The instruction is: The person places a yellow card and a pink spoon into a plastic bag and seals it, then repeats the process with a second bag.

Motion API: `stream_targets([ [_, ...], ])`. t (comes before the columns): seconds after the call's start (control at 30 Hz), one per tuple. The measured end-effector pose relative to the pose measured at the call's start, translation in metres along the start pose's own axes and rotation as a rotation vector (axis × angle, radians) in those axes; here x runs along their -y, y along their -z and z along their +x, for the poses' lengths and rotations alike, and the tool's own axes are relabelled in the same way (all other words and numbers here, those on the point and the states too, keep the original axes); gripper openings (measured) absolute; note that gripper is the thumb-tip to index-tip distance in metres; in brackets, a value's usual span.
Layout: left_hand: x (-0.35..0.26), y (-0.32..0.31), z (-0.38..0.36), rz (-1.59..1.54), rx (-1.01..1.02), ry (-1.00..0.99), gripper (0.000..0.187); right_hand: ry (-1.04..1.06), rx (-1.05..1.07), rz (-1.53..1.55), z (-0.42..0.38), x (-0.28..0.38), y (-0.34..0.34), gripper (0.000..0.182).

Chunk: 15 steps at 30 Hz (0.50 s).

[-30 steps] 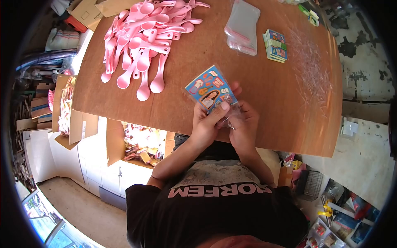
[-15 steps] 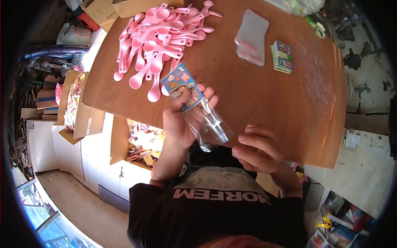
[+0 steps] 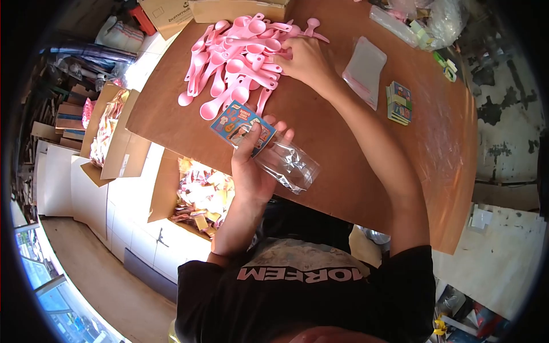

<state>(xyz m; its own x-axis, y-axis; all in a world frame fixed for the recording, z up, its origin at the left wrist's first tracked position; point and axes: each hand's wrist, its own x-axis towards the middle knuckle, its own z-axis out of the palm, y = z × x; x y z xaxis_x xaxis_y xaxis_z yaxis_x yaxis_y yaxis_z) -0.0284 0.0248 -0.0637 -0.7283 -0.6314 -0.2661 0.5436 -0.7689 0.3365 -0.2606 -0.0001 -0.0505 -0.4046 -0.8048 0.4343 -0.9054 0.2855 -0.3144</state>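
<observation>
My left hand (image 3: 254,163) is closed on a blue printed card (image 3: 243,127) and a clear plastic bag (image 3: 293,166), the thumb lying over the card. The bag hangs off toward the right of that hand, and nothing else shows inside it. Farther up the table, my right hand (image 3: 303,62) reaches into the right side of a heap of pink plastic spoons (image 3: 243,63). Its fingers are bent around a spoon there, with the fingertips partly hidden among the handles.
A stack of clear bags (image 3: 366,71) lies on the brown table (image 3: 326,131), beside a banded bundle of printed cards (image 3: 399,103). Green-handled scissors (image 3: 446,67) lie near the far right edge. Cardboard boxes with small packets (image 3: 197,197) stand at the left.
My right hand has gone from beside the bag, near my body, up to the pink spoons. The left hand still holds the card and bag. The view has shifted slightly.
</observation>
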Motion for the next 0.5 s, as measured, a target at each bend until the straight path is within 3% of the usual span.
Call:
stream_targets([
  [0.07,-0.002,-0.002,0.000,-0.015,-0.009,0.005,0.043,-0.058,0.125,-0.091,0.005,0.000,-0.003,0.024],
  [0.13,-0.002,-0.004,0.000,0.027,0.013,0.013,0.036,0.125,-0.093,-0.129,0.001,-0.006,-0.003,0.024],
  [0.2,-0.003,-0.005,0.000,0.021,0.014,0.015,0.036,0.137,-0.170,-0.151,-0.018,-0.009,0.012,0.019],
  [0.27,-0.005,-0.007,0.004,0.033,-0.006,-0.024,0.037,-0.071,-0.194,0.152,-0.040,-0.005,0.045,0.017],
  [0.33,-0.006,-0.009,0.005,0.009,-0.005,-0.017,0.038,-0.383,-0.087,0.727,-0.072,-0.005,0.079,0.019],
  [0.5,-0.001,-0.015,0.014,-0.006,-0.011,-0.048,0.039,-0.579,-0.141,1.085,-0.170,0.002,0.142,0.024],
])
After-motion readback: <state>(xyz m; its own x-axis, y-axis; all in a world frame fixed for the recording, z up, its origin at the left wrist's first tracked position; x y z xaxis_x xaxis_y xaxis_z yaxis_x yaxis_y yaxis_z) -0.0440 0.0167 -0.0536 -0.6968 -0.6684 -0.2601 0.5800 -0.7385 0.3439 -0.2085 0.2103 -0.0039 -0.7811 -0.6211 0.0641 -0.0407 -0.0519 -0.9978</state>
